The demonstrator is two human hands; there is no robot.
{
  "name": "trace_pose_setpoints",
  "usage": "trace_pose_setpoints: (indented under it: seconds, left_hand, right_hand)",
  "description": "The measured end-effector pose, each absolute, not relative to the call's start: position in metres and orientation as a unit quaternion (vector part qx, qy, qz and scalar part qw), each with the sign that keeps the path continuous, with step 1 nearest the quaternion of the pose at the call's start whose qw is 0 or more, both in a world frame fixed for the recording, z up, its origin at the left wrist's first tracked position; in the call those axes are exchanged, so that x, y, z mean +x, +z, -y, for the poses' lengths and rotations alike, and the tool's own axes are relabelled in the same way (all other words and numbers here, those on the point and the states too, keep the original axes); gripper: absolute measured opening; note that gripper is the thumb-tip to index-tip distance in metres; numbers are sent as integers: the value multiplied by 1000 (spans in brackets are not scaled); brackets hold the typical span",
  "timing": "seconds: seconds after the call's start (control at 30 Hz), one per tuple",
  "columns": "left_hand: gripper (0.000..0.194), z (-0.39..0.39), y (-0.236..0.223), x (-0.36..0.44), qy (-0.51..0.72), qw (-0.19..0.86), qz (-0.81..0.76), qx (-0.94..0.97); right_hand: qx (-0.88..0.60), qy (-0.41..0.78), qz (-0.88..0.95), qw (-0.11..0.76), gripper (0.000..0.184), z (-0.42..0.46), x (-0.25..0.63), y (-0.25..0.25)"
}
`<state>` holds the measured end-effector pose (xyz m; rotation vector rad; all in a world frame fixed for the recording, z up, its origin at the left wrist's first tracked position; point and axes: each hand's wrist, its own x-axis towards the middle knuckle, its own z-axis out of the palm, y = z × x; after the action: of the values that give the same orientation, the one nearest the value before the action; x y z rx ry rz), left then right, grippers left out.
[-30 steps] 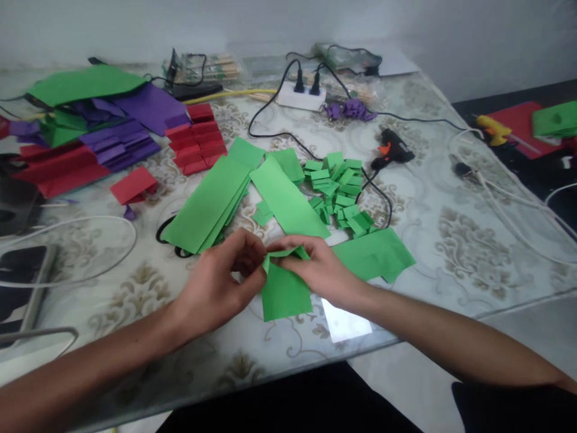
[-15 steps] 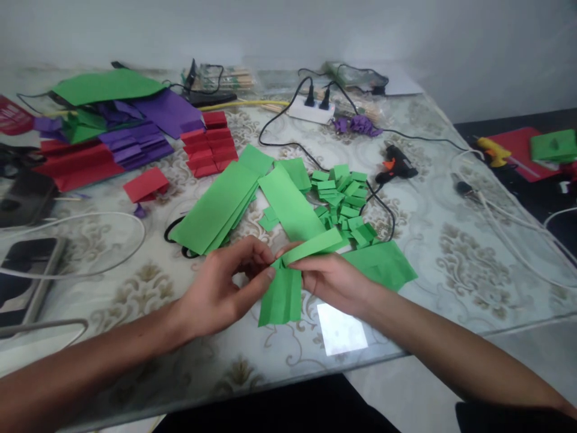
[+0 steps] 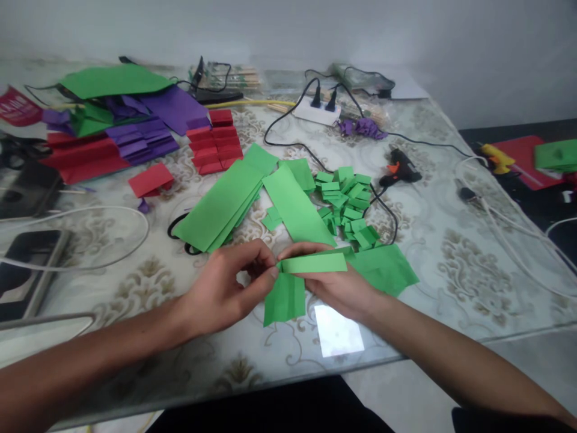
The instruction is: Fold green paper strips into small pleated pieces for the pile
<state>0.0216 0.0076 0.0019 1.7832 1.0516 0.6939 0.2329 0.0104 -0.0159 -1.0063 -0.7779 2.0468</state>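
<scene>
Both my hands pinch one green paper strip [image 3: 288,288] just above the patterned table [image 3: 451,252]. My left hand [image 3: 229,288] grips the fold at its left corner with thumb and fingers closed. My right hand [image 3: 333,282] holds the folded upper flap, which lies level and points right, while the lower part of the strip hangs toward me. Right behind my hands lie long green strips [image 3: 225,204] and another green strip [image 3: 297,204]. A heap of small folded green pieces [image 3: 347,198] sits beyond my right hand, and a green sheet [image 3: 387,267] lies beside it.
Red folded paper [image 3: 216,141], purple paper [image 3: 144,135] and a green sheet [image 3: 112,81] lie at the back left. A black glue gun [image 3: 399,168], a white power strip [image 3: 315,108] and cables cross the back. A phone [image 3: 24,270] lies at the left edge.
The upper flap of the green strip has been folded over and flattened to the right. The lower part looks narrower. My hands stayed close together on it.
</scene>
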Motion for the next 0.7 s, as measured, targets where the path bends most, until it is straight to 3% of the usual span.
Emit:
trace_pose_setpoints:
  seconds: [0.3,0.47,0.7]
  left_hand:
    - [7,-7,1,22,322,363,-416,769]
    - [5,-11,0,21,332,424,-433,723]
    - [11,-22,2,20,330,585,-400,624]
  right_hand:
    - [-448,703,406,374,15,-8,230,-7]
    - [-411,769,324,367,17,-8,227,-6]
    - [-409,823,255,301,22,-11,230,-10]
